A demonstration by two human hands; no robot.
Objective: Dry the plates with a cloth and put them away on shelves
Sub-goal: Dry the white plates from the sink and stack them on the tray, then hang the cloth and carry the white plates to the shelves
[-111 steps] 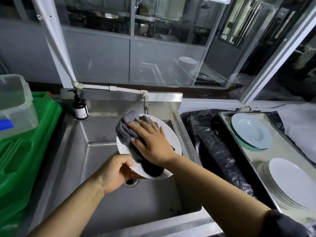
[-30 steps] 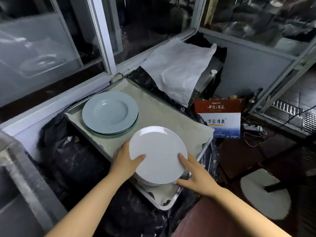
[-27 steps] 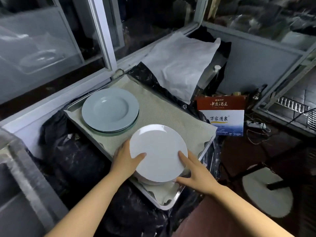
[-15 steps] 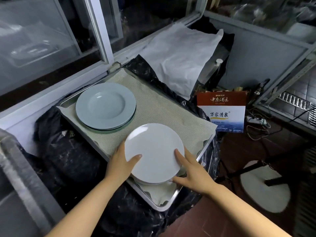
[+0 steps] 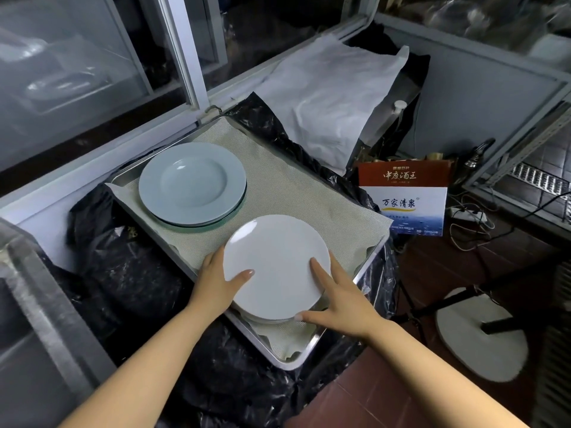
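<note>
A white plate (image 5: pixel 275 261) lies on top of a stack of white plates (image 5: pixel 272 319) at the near corner of a metal tray (image 5: pixel 304 350) lined with a beige mat. My left hand (image 5: pixel 216 279) holds the plate's left rim, thumb on top, fingers along the edge. My right hand (image 5: pixel 336 298) touches the plate's right side: the index finger lies straight on its face and the thumb reaches along the stack's near rim. A stack of pale blue plates (image 5: pixel 191 183) sits at the tray's far left. No cloth is in view.
The tray rests on black plastic sheeting (image 5: pixel 129 267) below a window frame (image 5: pixel 185 57). A white sheet (image 5: pixel 327 88) lies behind it. A red and white box (image 5: pixel 404 199), cables and a round stool base (image 5: pixel 482 335) stand on the floor at right. The steel sink edge (image 5: pixel 37 291) is at left.
The cloth and the sink have gone from view since the earliest frame. Over the last second the white plate has sunk onto the stack, and my right thumb has slid off its top.
</note>
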